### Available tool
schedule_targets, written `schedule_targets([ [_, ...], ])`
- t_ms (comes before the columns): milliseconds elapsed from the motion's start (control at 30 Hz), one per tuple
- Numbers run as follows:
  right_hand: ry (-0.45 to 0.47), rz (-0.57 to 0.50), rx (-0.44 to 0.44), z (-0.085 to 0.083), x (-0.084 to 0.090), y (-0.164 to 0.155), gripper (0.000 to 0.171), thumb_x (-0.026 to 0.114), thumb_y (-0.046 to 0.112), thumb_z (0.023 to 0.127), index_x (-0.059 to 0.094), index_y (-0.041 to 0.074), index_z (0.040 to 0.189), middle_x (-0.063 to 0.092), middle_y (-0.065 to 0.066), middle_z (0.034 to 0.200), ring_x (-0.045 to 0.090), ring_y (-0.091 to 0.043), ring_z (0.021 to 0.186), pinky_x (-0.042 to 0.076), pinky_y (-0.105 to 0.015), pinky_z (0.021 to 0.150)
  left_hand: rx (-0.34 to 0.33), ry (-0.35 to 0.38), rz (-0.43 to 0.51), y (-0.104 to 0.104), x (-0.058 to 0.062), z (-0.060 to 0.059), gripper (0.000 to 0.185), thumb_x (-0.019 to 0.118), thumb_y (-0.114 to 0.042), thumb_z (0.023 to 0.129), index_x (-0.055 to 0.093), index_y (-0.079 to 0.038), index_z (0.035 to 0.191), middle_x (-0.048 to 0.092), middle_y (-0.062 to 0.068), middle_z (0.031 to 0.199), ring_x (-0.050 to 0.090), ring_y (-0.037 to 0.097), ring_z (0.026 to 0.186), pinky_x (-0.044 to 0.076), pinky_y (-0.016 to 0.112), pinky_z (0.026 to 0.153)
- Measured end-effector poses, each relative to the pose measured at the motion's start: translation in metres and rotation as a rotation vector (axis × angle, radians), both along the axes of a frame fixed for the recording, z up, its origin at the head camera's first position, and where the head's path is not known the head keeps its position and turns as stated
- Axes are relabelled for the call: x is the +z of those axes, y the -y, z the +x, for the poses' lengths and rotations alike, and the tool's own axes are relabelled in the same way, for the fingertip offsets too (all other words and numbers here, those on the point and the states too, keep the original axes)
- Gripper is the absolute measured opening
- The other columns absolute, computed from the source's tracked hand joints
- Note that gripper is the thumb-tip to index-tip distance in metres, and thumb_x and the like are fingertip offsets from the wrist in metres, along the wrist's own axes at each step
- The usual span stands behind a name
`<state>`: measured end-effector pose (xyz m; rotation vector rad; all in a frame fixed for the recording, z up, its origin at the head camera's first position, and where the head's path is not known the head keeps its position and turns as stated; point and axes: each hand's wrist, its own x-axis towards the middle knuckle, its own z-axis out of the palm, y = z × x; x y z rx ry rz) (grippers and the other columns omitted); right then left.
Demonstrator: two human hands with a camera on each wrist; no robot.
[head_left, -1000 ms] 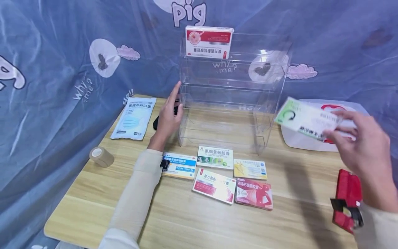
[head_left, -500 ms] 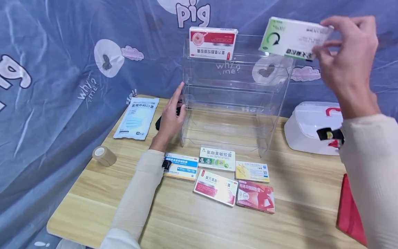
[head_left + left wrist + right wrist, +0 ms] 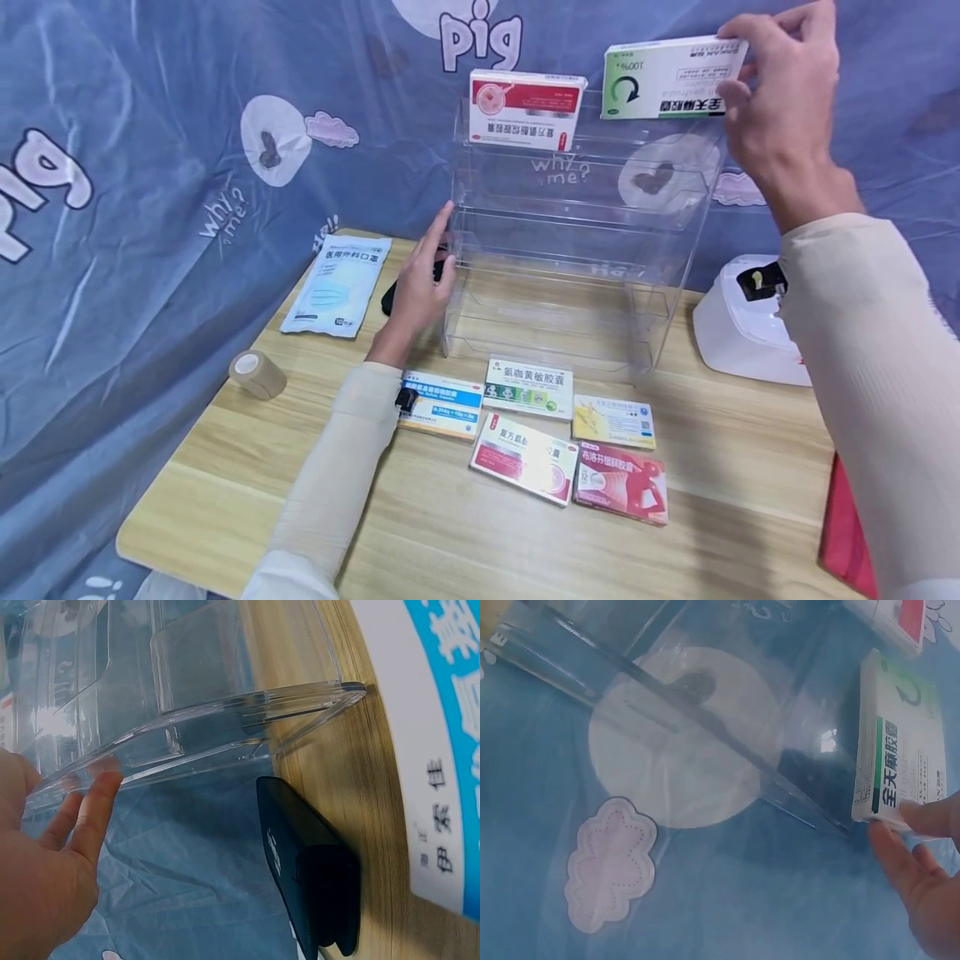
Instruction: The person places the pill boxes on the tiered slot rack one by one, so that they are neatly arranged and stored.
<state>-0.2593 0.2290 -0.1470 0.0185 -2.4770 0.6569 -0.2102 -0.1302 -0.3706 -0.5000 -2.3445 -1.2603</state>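
Observation:
My right hand (image 3: 787, 100) pinches one end of a green-and-white medicine box (image 3: 667, 79), its print upside down in the head view. The box is at the top right of a clear acrylic display rack (image 3: 555, 221); the right wrist view has it beside the rack's upper corner. On the top tier at the left, a red-and-white medicine box (image 3: 525, 110) leans upright. My left hand (image 3: 422, 287) rests against the rack's left side with fingers stretched out. In the left wrist view, the fingertips (image 3: 105, 787) lie at the edge of the clear side panel.
Several medicine boxes lie before the rack, among them a blue-and-white box (image 3: 442, 406) and a pink box (image 3: 621, 483). Left stand a mask packet (image 3: 336, 287), a tan tape roll (image 3: 258, 375) and a black case (image 3: 307, 862). Right are a white container (image 3: 738, 325) and a red item (image 3: 847, 533).
My right hand has lifted the green-and-white box from above the white container up and left to the rack's top. My left hand stays at the rack's side.

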Motion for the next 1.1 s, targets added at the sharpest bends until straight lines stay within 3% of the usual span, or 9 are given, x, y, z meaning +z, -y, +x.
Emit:
schedule_targets([
  [167, 0.064, 0.062, 0.031, -0.007, -0.001, -0.001, 0.053, 0.056, 0.003, 0.104, 0.065, 0.027, 0.15, 0.03, 0.027, 0.127, 0.044, 0.007, 0.102, 0.042, -0.019, 0.1, -0.003, 0.006, 0.011, 0.0, 0.0, 0.0, 0.075, 0.053, -0.004, 0.108, 0.025, -0.03, 0.173, 0.04, 0.005, 0.174, 0.058, 0.027, 0.143, 0.056, 0.042, 0.115],
  [300, 0.114, 0.107, 0.08, -0.01, -0.011, 0.002, 0.054, 0.054, -0.001, 0.104, 0.06, 0.019, 0.154, 0.041, 0.004, 0.138, 0.059, -0.022, 0.125, 0.047, -0.037, 0.11, 0.001, 0.008, 0.007, 0.001, -0.002, 0.001, 0.075, 0.053, -0.004, 0.108, 0.025, -0.029, 0.173, 0.04, 0.006, 0.174, 0.059, 0.028, 0.143, 0.059, 0.044, 0.11],
  [367, 0.131, 0.111, 0.091, -0.009, -0.016, 0.004, 0.055, 0.054, -0.002, 0.104, 0.058, 0.016, 0.156, 0.04, 0.004, 0.131, 0.058, -0.037, 0.133, 0.047, -0.048, 0.113, -0.002, 0.004, 0.005, 0.001, -0.002, 0.001, 0.075, 0.053, -0.003, 0.108, 0.025, -0.028, 0.173, 0.04, 0.005, 0.174, 0.059, 0.028, 0.143, 0.059, 0.044, 0.11],
  [500, 0.157, 0.11, 0.077, -0.007, -0.017, 0.009, 0.054, 0.054, 0.001, 0.105, 0.055, 0.014, 0.157, 0.042, -0.005, 0.13, 0.055, -0.046, 0.134, 0.046, -0.058, 0.113, -0.002, -0.009, 0.009, 0.0, -0.002, 0.001, 0.075, 0.053, -0.004, 0.108, 0.026, -0.028, 0.173, 0.04, 0.004, 0.174, 0.059, 0.028, 0.142, 0.06, 0.045, 0.107],
  [600, 0.182, 0.144, 0.057, -0.006, -0.019, 0.014, 0.052, 0.051, 0.006, 0.107, 0.053, 0.013, 0.159, 0.038, -0.021, 0.151, 0.054, -0.054, 0.132, 0.045, -0.062, 0.11, 0.006, -0.016, 0.013, 0.001, -0.001, 0.001, 0.075, 0.053, -0.003, 0.107, 0.027, -0.028, 0.173, 0.042, 0.005, 0.173, 0.06, 0.028, 0.142, 0.06, 0.046, 0.107],
  [667, 0.192, 0.162, 0.049, -0.006, -0.022, 0.017, 0.051, 0.049, 0.008, 0.108, 0.053, 0.011, 0.159, 0.037, -0.022, 0.156, 0.053, -0.059, 0.13, 0.044, -0.064, 0.108, 0.009, -0.02, 0.007, 0.001, -0.001, 0.002, 0.075, 0.054, -0.003, 0.107, 0.027, -0.027, 0.173, 0.042, 0.005, 0.173, 0.059, 0.029, 0.142, 0.061, 0.047, 0.102],
  [833, 0.204, 0.172, 0.053, -0.002, -0.024, 0.019, 0.054, 0.046, 0.008, 0.107, 0.049, 0.008, 0.161, 0.036, -0.023, 0.157, 0.052, -0.058, 0.132, 0.043, -0.066, 0.109, 0.003, -0.018, -0.005, 0.0, -0.001, 0.003, 0.075, 0.053, -0.003, 0.107, 0.026, -0.026, 0.173, 0.038, 0.002, 0.175, 0.058, 0.029, 0.145, 0.061, 0.048, 0.098],
  [1100, 0.256, 0.25, 0.103, 0.009, -0.019, 0.014, 0.069, 0.048, 0.007, 0.102, 0.033, 0.01, 0.169, 0.028, -0.028, 0.167, 0.029, -0.049, 0.156, 0.032, -0.07, 0.127, -0.005, -0.012, 0.002, 0.001, -0.001, 0.005, 0.074, 0.052, -0.003, 0.108, 0.025, -0.027, 0.173, 0.036, 0.001, 0.176, 0.057, 0.029, 0.145, 0.058, 0.046, 0.112],
])
